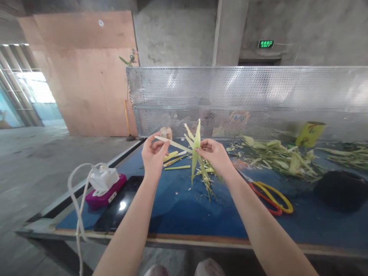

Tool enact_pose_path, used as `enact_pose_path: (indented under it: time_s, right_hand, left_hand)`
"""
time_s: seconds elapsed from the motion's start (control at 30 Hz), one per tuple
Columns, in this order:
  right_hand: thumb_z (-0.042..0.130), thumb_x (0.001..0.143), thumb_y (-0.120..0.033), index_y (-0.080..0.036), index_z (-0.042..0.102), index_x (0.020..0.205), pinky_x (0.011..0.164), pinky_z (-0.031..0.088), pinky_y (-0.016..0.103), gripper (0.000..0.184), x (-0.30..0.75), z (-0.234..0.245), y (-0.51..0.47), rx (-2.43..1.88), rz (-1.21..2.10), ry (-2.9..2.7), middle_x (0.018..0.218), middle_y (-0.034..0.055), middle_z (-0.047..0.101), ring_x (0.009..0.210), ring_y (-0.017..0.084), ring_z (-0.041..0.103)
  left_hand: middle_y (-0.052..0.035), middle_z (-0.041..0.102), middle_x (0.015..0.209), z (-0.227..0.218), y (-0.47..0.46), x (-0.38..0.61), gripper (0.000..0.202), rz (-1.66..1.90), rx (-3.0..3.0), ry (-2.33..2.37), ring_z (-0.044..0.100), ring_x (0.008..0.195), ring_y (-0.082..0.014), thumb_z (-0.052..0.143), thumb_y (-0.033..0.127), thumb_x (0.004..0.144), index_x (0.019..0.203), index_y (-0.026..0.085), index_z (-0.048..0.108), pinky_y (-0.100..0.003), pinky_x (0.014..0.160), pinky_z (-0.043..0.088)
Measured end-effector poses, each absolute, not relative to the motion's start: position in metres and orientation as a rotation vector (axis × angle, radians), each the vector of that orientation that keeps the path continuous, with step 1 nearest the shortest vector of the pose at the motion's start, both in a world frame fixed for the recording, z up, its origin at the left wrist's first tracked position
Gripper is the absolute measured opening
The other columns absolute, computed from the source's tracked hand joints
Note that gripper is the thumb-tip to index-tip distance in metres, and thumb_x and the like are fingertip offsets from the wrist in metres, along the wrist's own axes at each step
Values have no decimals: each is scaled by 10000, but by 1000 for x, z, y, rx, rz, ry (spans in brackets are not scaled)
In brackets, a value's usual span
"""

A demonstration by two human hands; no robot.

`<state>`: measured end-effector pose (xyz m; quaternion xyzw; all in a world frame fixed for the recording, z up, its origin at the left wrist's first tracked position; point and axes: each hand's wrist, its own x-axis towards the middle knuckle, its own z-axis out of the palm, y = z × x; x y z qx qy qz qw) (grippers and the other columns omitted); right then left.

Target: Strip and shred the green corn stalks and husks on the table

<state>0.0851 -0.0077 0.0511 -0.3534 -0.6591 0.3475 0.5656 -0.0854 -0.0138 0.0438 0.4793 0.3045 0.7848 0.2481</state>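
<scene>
My right hand (214, 154) is closed around a bundle of pale green leaf strips (196, 147) that fan upward and hang down below the fingers. Pinched in my left hand (153, 153) is one thin pale strip (172, 144), which runs across to the bundle. Both hands are raised above the blue table top (184, 214). Loose cut strips (176, 161) lie on the table just behind the hands, and shreds (207, 188) lie below the bundle.
Red and yellow scissors (270, 197) lie right of my right arm. A heap of green leaves (276, 157) spreads at right, near a yellow cup (309, 134) and a dark bowl (342, 189). A black tablet (120, 205), a magenta tissue pack (106, 189) and a white cable (76, 199) sit left. A perforated metal screen (258, 99) backs the table.
</scene>
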Motion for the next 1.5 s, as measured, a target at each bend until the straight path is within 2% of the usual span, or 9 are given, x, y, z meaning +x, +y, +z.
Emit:
enact_pose_path:
  time_s: [0.23, 0.33, 0.43, 0.53, 0.67, 0.87, 1.0, 1.23, 1.5]
  right_hand:
    - [623, 635, -213, -174, 510, 742, 596, 433, 238, 160, 85, 59, -20, -692, 678, -1422, 706, -3, 547, 640, 99, 532]
    - [646, 632, -217, -177, 539, 754, 605, 449, 227, 167, 90, 62, -20, -644, 733, -1330, 721, -6, 558, 646, 90, 538]
    - [659, 632, -232, -179, 545, 734, 601, 466, 203, 161, 95, 65, -21, -513, 1089, -1249, 707, -15, 566, 627, 75, 542]
    - [656, 643, -250, -164, 544, 716, 528, 468, 177, 159, 96, 66, -26, -460, 1551, -1315, 646, -14, 567, 543, 63, 535]
    - [668, 637, -232, -160, 550, 747, 474, 465, 158, 177, 93, 67, -34, -458, 1782, -1369, 612, -22, 567, 477, 53, 519]
    - [688, 608, -224, -141, 547, 734, 471, 484, 175, 207, 77, 53, -28, -499, 1869, -1307, 587, -18, 578, 472, 68, 541]
    - [656, 643, -223, -154, 546, 733, 479, 481, 186, 159, 66, 43, -23, -441, 1852, -1187, 616, -25, 585, 478, 64, 531]
    - [633, 652, -226, -167, 516, 673, 454, 435, 185, 133, 58, 45, -28, -558, 1880, -1137, 551, -45, 538, 438, 54, 483]
    - [597, 678, -277, -163, 561, 685, 511, 448, 237, 120, 57, 40, -21, -619, 1711, -1202, 577, 0, 579, 486, 92, 509]
  left_hand:
    - [43, 540, 603, 40, -11, -90, 416, 2314, 1179, 992, 508, 468, -66, 624, 176, 619, 985, 173, 426, -189, 451, 443]
    - [25, 550, 612, 37, -5, -92, 432, 2261, 1028, 1050, 550, 510, -102, 637, 170, 581, 949, 160, 410, -200, 422, 444]
    - [-1, 576, 629, 37, -5, -89, 423, 2178, 1115, 1081, 588, 591, -144, 631, 187, 591, 950, 163, 410, -214, 417, 457]
    - [-11, 597, 656, 37, -11, -84, 406, 2137, 1313, 1089, 583, 592, -139, 609, 210, 632, 986, 174, 413, -220, 427, 460]
    - [-8, 605, 714, 36, -14, -87, 393, 2286, 1383, 1230, 577, 634, -113, 610, 187, 634, 988, 187, 438, -206, 498, 462]
    - [-12, 597, 686, 36, -10, -83, 393, 2144, 1265, 972, 600, 612, -149, 633, 194, 603, 937, 177, 428, -208, 399, 445]
    - [-6, 602, 629, 39, -14, -75, 386, 1970, 1223, 793, 624, 655, -179, 650, 197, 589, 910, 175, 438, -213, 406, 457]
    - [-4, 633, 639, 38, -15, -76, 418, 1956, 1161, 827, 583, 560, -93, 680, 193, 566, 942, 156, 502, -174, 459, 433]
    - [-40, 663, 724, 39, -20, -71, 463, 1907, 1277, 672, 605, 612, -127, 649, 195, 622, 1047, 176, 467, -220, 479, 467]
